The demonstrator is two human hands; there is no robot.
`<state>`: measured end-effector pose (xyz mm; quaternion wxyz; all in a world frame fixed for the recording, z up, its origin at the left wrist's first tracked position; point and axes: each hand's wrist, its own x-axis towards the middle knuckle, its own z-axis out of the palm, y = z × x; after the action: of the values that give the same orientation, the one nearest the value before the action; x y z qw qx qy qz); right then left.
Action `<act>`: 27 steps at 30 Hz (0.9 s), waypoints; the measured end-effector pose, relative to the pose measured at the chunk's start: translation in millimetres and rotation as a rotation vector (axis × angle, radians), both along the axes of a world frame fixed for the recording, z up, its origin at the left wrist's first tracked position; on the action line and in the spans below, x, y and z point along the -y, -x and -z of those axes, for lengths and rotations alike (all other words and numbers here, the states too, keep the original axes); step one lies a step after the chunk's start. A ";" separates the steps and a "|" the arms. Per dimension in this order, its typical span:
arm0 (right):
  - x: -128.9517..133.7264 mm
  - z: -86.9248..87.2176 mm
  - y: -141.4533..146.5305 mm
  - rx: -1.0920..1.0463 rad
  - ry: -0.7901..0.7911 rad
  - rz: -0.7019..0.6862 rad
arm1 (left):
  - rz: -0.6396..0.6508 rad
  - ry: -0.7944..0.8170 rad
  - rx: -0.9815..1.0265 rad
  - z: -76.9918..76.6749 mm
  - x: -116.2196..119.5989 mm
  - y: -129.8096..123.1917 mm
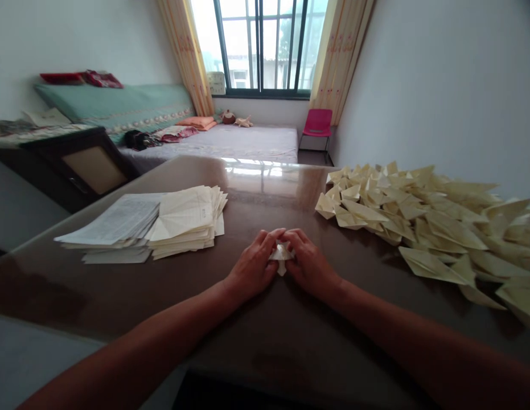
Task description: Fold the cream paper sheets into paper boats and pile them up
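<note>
A small folded paper [282, 254] is between my two hands at the middle of the brown table [265, 336]. My left hand [257, 259] grips its left side, fingers closed round the edge. On the right side, my right hand [309, 262] holds it the same way, and the fingertips of both hands nearly meet at the top. Parts of the paper are hidden under the fingers. Nearest on the left lies a stack of cream paper sheets [183, 216], partly over a stack of printed white sheets [115, 219].
Many folded paper pieces [418, 213] are heaped along the table's right side. Past the far edge stand a bed [256, 139] and a pink chair [317, 123]. A dark cabinet [83, 165] is at the left, and a window is at the back.
</note>
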<state>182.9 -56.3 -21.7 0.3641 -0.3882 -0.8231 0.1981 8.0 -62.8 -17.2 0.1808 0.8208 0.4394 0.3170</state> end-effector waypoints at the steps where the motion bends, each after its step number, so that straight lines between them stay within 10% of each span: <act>1: -0.8 0.3 -0.9 -0.009 0.010 0.020 | -0.015 -0.001 -0.002 0.4 -1.1 0.8; 11: -3.3 -0.1 -15.8 0.088 0.080 0.057 | 0.065 -0.118 -0.270 -7.4 -1.4 14.7; 19: -7.9 -16.6 -27.4 0.391 -0.214 -0.255 | 0.232 -0.321 -0.411 -7.9 -0.2 23.3; 27: -5.7 -20.3 -32.2 0.434 -0.283 -0.158 | 0.284 -0.414 -0.457 -5.9 -1.5 27.3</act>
<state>215.1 -50.6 -1.4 0.2135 -0.3014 -0.9291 0.0209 -19.4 -61.2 -11.3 -0.0505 0.9429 0.2764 0.1789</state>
